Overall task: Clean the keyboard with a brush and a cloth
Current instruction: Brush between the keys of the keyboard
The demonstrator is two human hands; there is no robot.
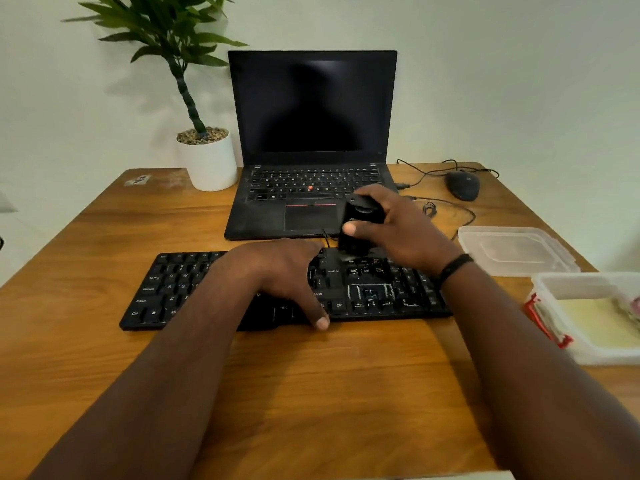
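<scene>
Gripping a black brush (358,230) over the keyboard's (166,289) right end, the right hand (398,230) curls round it; the left hand (280,271) lies flat on the keys. Wooden counter (311,393) holds laptop (311,133), plant (204,147), mouse (463,185), tubs (588,351), against a pale wall (519,64).

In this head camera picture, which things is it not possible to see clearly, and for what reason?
- Brush, head view: the right hand wraps it and motion blurs it, so its bristles are unclear.
- Keyboard middle keys: hidden under the left hand and forearm.
- Open container: cut off by the right edge; whether the pale contents are the cloth cannot be told.
- Laptop screen: dark, only a reflection shows.
</scene>
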